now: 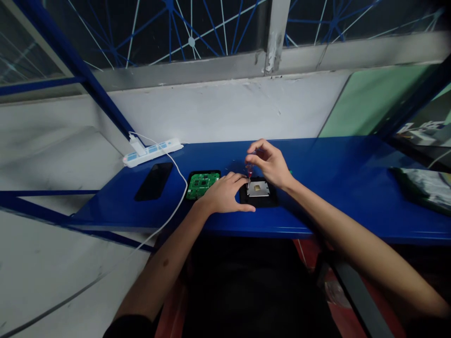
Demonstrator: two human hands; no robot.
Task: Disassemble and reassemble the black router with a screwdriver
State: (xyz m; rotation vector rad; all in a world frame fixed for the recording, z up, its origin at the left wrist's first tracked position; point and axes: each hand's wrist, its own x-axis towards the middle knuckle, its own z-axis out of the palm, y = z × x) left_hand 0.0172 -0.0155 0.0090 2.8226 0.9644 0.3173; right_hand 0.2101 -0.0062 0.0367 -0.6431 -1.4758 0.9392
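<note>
My right hand (268, 162) grips a small screwdriver (250, 170) with a reddish, see-through handle. The screwdriver stands nearly upright, its tip at the upper left corner of a silver metal plate (258, 189). This plate lies in a black plastic housing (262, 203) on the blue table. Flat over the left edge of the housing rests my left hand (228, 193), its thumb stretched along the near side and its fingers extended. Left of that hand sits a black case with a green circuit board (202, 184) in it, partly covered by the hand.
A dark smartphone (154, 181) lies on the blue table (324, 178) at the left. Behind it is a white power strip (153, 152), with a white cable (178, 173) trailing off the front edge. A bagged item (424, 190) lies far right. The wall (225, 115) borders the back.
</note>
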